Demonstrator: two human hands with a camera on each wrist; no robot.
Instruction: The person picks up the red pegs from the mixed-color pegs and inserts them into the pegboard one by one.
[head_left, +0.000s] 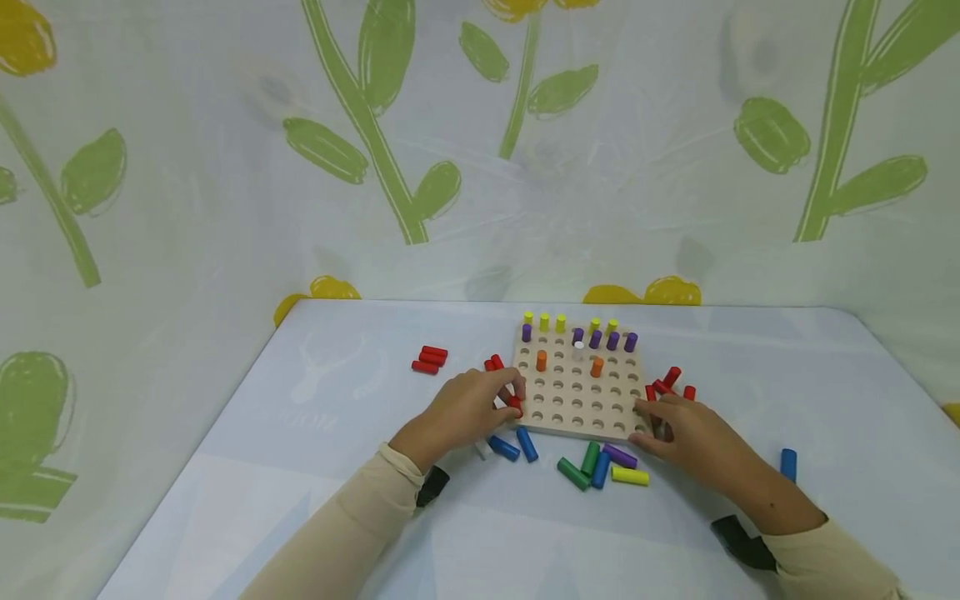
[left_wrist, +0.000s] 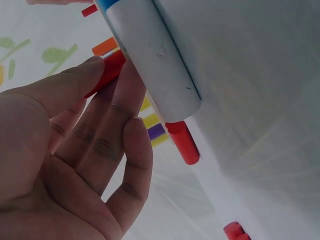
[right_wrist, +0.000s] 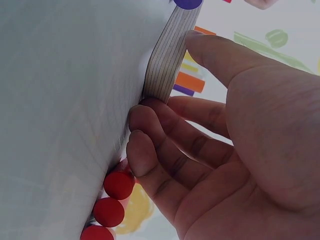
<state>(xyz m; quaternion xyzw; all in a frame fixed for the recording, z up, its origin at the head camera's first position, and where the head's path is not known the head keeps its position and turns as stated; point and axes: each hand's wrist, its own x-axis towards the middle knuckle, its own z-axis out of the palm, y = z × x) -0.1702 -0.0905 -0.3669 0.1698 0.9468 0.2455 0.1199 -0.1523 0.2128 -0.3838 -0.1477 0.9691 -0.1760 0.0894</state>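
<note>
A square wooden pegboard (head_left: 567, 392) with rows of round holes lies on the table. Yellow, purple, orange and white pegs stand in its far part. At the board's left edge my left hand (head_left: 467, 410) pinches a red peg (left_wrist: 111, 72) between thumb and fingers; the fingers partly cover it. My right hand (head_left: 692, 435) holds the near right corner of the board, thumb on the front edge and curled fingers along the right side. A white peg (left_wrist: 157, 62) lies close below the left hand, with another red peg (left_wrist: 184, 142) beyond it.
Red pegs (head_left: 430, 359) lie left of the board, and more red pegs (head_left: 672, 376) lie right of it. In front are blue pegs (head_left: 527, 444), green pegs (head_left: 573, 473), a purple peg (head_left: 620, 456) and a yellow peg (head_left: 630, 476). One blue peg (head_left: 788, 465) lies far right.
</note>
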